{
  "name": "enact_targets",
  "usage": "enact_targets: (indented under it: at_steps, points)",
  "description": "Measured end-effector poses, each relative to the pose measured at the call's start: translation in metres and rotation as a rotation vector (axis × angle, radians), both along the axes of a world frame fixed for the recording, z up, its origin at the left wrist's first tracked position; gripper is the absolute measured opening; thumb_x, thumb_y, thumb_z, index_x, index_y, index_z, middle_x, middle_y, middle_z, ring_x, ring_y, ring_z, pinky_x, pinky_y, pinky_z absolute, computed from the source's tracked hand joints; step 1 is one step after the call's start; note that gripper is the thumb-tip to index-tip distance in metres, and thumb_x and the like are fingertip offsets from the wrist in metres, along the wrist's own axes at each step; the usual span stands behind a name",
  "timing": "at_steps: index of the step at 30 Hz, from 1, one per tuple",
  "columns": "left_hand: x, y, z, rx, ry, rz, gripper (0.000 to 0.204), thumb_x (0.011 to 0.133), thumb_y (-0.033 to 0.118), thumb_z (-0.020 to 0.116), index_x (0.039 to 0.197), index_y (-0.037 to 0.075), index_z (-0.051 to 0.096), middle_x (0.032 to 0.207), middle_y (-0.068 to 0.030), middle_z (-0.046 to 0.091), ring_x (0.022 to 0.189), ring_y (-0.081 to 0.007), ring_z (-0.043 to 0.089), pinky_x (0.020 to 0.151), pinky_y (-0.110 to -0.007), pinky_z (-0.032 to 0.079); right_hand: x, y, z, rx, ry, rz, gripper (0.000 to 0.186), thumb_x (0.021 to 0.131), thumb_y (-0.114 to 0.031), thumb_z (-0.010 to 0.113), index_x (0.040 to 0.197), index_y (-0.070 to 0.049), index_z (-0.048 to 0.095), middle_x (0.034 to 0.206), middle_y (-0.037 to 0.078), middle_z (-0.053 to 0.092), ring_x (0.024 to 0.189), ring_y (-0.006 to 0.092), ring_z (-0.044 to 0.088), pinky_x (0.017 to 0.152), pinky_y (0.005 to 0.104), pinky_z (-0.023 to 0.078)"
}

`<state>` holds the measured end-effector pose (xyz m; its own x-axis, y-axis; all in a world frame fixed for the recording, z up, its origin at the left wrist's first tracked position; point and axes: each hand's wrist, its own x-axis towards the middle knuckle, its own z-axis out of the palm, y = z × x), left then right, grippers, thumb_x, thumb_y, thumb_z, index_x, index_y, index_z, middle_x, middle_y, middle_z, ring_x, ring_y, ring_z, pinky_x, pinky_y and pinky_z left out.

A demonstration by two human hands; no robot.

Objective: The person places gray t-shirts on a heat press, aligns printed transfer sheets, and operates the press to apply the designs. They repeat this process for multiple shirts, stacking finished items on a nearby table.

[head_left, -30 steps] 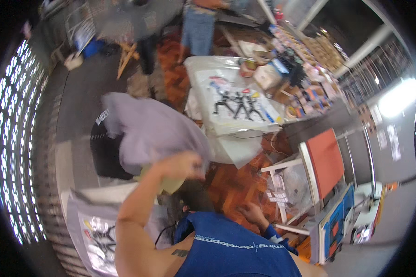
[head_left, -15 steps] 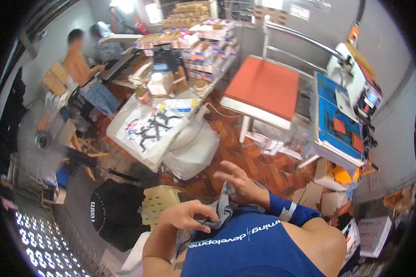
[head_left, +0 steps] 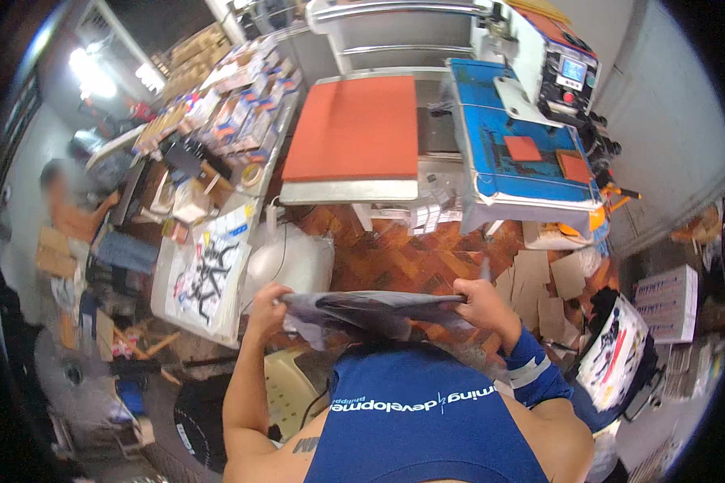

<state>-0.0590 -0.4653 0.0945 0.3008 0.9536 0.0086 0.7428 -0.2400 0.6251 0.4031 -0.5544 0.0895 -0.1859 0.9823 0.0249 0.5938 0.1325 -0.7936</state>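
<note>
A grey cloth (head_left: 362,310), thin and limp like a garment, hangs stretched between my two hands in front of my blue top. My left hand (head_left: 271,307) pinches its left end. At the other end my right hand (head_left: 483,306) is closed on the cloth, with a small grey tip sticking up above the fist. The upper edge is pulled nearly straight, and the folds below it sag in the middle. Whether it is a shirt or another garment cannot be made out.
Ahead stands a press with an orange-red padded bed (head_left: 353,129) and a blue bed (head_left: 515,145) at its right. To the left, a table (head_left: 163,278) bears printed sheets. Stacked boxes (head_left: 250,121) stand behind it; another person (head_left: 80,211) is at the far left. Cardboard (head_left: 533,294) lies on the floor.
My hands have spread apart, drawing the bunched cloth out wide between them. My right hand, open before, is now closed on it. My view has turned right toward the press.
</note>
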Motion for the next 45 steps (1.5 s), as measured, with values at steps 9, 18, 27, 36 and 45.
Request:
enact_targets:
  at_steps: [9, 18, 27, 36, 45]
  points:
    - [-0.014, 0.097, 0.026, 0.458, -0.023, 0.147, 0.025, 0.072, -0.011, 0.060, 0.092, 0.002, 0.068, 0.080, -0.0132, 0.056, 0.073, -0.0297, 0.058, 0.065, -0.038, 0.046, 0.012, 0.038, 0.037, 0.273, -0.005, -0.365, 0.019, 0.068, 0.011, 0.057, 0.081, -0.001, 0.051, 0.077, 0.014, 0.055, 0.067, 0.0337, 0.054, 0.063, 0.0371, 0.045]
    - [-0.091, 0.251, -0.013, 0.305, -0.311, 0.234, 0.021, 0.071, -0.009, 0.058, 0.087, 0.000, 0.069, 0.083, -0.0088, 0.064, 0.082, -0.0225, 0.064, 0.074, -0.031, 0.049, -0.034, 0.178, 0.025, 0.236, -0.297, -0.557, 0.016, 0.076, 0.006, 0.062, 0.089, -0.001, 0.067, 0.090, 0.017, 0.066, 0.086, 0.0359, 0.066, 0.077, 0.0385, 0.053]
    - [-0.123, 0.379, 0.001, -0.294, -0.385, -0.098, 0.026, 0.067, -0.014, 0.068, 0.089, -0.001, 0.074, 0.085, -0.0119, 0.073, 0.085, -0.0207, 0.070, 0.080, -0.031, 0.053, -0.052, 0.235, 0.019, -0.139, -0.167, -0.713, 0.018, 0.081, 0.007, 0.060, 0.095, 0.001, 0.069, 0.103, 0.015, 0.072, 0.098, 0.0275, 0.069, 0.087, 0.0335, 0.051]
    - [-0.117, 0.403, 0.013, -0.488, -0.550, 0.150, 0.023, 0.065, -0.017, 0.062, 0.081, -0.004, 0.069, 0.081, -0.0099, 0.069, 0.080, -0.0162, 0.066, 0.072, -0.030, 0.055, -0.020, 0.254, 0.015, -0.445, 0.252, -0.712, 0.013, 0.084, 0.009, 0.063, 0.092, 0.000, 0.064, 0.103, 0.010, 0.072, 0.101, 0.0203, 0.066, 0.092, 0.0329, 0.050]
    - [-0.109, 0.426, 0.039, -0.432, -0.658, -0.112, 0.011, 0.073, 0.002, 0.078, 0.080, 0.001, 0.069, 0.083, -0.0101, 0.070, 0.082, -0.0218, 0.066, 0.077, -0.034, 0.052, -0.011, 0.300, 0.064, -0.341, 0.161, -0.819, 0.011, 0.083, 0.007, 0.064, 0.090, -0.002, 0.064, 0.086, 0.001, 0.062, 0.084, 0.0131, 0.060, 0.078, 0.0284, 0.049]
